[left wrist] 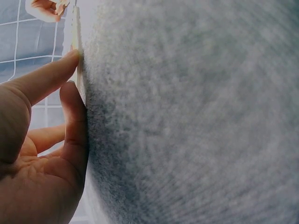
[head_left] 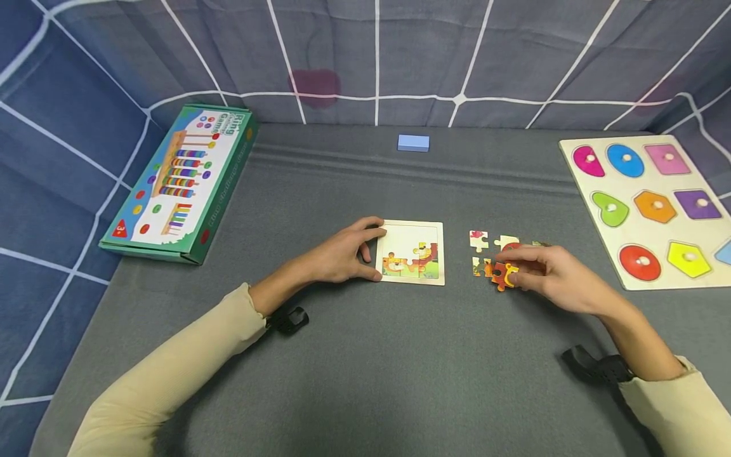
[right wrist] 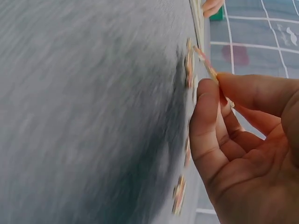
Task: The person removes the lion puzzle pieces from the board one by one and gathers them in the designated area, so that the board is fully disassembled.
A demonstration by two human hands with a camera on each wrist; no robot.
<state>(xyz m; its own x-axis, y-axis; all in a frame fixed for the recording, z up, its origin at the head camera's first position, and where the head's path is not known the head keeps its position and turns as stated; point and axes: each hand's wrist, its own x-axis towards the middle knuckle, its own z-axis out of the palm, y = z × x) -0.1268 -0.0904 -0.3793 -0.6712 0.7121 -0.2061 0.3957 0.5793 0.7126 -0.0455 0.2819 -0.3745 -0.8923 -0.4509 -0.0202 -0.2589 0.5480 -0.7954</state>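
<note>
A square wooden puzzle tray (head_left: 412, 225), partly filled with picture pieces, lies on the table. My left hand (head_left: 345, 252) is at its left edge, thumb and fingertips touching the border with a gap between them. In the left wrist view the tray (left wrist: 77, 32) appears edge-on against the fingertips. My right hand (head_left: 548, 274) pinches a red and yellow jigsaw piece (head_left: 502, 276) between thumb and fingers, tilted in the right wrist view. Near that hand lie other loose pieces (head_left: 478, 239), some partly hidden beneath it.
A green-edged ring game box (head_left: 183, 184) lies at the left. At the back is a small blue block (head_left: 413, 143). A shape board (head_left: 622, 254) with knobbed coloured pieces lies at the right. Grid-patterned cloth (head_left: 417, 57) rises behind the grey table surface (head_left: 365, 381).
</note>
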